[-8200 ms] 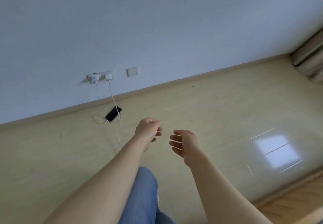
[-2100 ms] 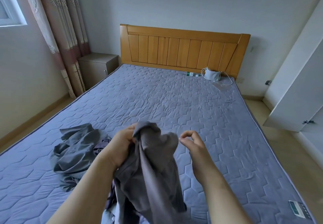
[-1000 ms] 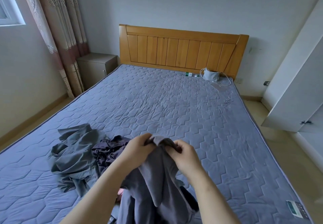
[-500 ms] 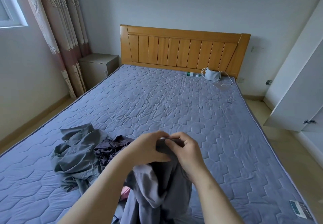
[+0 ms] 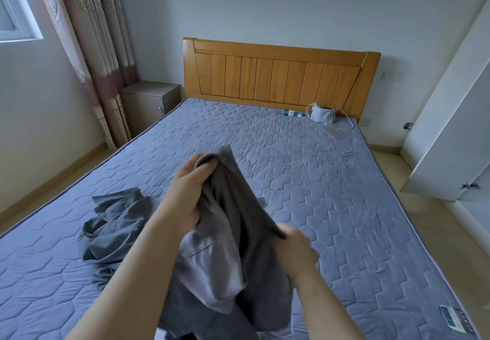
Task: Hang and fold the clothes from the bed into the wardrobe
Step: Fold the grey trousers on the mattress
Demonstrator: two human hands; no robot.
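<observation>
Held above the near part of the blue quilted mattress (image 5: 331,193), the limp dark grey cloth garment (image 5: 233,220) looks light and floppy; left hand (image 5: 188,193) clenches its top edge, right hand (image 5: 297,244) pinches a lower edge; seams likely give the surest hold

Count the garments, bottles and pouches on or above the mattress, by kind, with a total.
Garments: 2, the held garment and the heaped garment
Bottles: 1, the bottle
Pouches: 1, the grey pouch
Total: 4
</observation>
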